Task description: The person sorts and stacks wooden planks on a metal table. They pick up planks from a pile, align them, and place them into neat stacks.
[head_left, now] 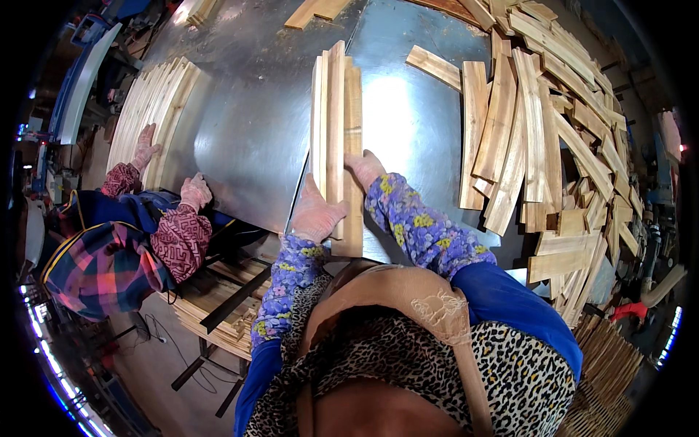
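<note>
A few long, narrow wooden slats point(336, 124) stand side by side on the metal tabletop in front of me, pointing away. My left hand point(317, 213), in a thin pale glove, is closed around their near end from the left, with its thumb across the top. From the right, my right hand point(365, 169), gloved alike, grips the edge of the rightmost slat point(352, 218), which is wider and lies flatter than the others. Some of its fingertips are hidden by the wood.
Loose wooden boards point(510, 138) lie heaped along the table's right side. At left, a co-worker's gloved hands point(195, 191) are by a row of upright slats point(156, 109). More boards point(317, 12) lie at the far edge. Stacked wood point(218, 306) sits below the metal tabletop point(247, 138).
</note>
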A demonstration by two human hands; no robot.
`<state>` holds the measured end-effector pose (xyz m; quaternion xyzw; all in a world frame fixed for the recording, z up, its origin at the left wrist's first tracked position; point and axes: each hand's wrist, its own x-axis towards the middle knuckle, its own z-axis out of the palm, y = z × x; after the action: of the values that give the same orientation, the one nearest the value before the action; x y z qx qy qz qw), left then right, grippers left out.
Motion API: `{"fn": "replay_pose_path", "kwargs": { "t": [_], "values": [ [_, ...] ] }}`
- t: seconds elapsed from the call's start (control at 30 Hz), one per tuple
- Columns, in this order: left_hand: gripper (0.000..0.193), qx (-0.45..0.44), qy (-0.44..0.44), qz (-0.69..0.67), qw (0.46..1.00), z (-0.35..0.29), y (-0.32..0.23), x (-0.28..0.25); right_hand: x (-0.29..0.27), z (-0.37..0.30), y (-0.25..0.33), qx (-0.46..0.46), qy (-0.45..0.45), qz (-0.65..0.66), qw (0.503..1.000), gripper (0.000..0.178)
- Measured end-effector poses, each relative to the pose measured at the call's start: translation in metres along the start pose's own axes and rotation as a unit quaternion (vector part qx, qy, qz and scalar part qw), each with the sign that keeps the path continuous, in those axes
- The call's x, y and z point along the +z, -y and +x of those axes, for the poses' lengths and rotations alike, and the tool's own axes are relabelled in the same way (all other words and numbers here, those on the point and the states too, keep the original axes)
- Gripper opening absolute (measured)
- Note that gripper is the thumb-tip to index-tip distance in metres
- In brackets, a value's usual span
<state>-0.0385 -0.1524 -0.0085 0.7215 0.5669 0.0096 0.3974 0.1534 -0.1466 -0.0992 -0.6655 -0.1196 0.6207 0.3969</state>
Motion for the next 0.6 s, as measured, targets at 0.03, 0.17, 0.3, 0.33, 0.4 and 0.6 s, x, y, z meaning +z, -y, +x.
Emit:
{"fn": "replay_pose_path", "kwargs": {
  "t": [0.03, 0.17, 0.3, 0.33, 0.4, 0.6],
  "values": [
    [0.110, 0.000, 0.004, -0.009, 1.000, 0.005, 0.007, -0.003, 0.000, 0.001, 0.003, 0.014, 0.058, 0.078, 0.995, 0.087],
    [0.080, -0.019, 0.003, 0.022, 1.000, 0.015, 0.015, -0.032, 0.021, -0.002, 0.019, -0.063, 0.013, -0.060, 0.996, 0.094],
    [0.084, -0.009, 0.006, 0.054, 0.998, 0.033, 0.059, -0.049, 0.060, 0.013, 0.003, -0.047, -0.055, -0.038, 0.997, 0.107],
    [0.089, 0.005, 0.008, 0.056, 0.998, 0.030, 0.067, -0.057, 0.074, -0.003, 0.011, -0.063, -0.039, -0.073, 0.995, 0.106],
    [0.089, 0.011, 0.025, 0.059, 0.998, 0.034, 0.079, -0.072, 0.098, -0.052, 0.047, -0.096, -0.016, -0.139, 0.986, 0.103],
    [0.106, 0.032, 0.016, 0.018, 0.999, 0.034, 0.090, -0.077, 0.134, -0.012, 0.015, -0.186, -0.034, -0.342, 0.920, 0.112]
  ]
}}
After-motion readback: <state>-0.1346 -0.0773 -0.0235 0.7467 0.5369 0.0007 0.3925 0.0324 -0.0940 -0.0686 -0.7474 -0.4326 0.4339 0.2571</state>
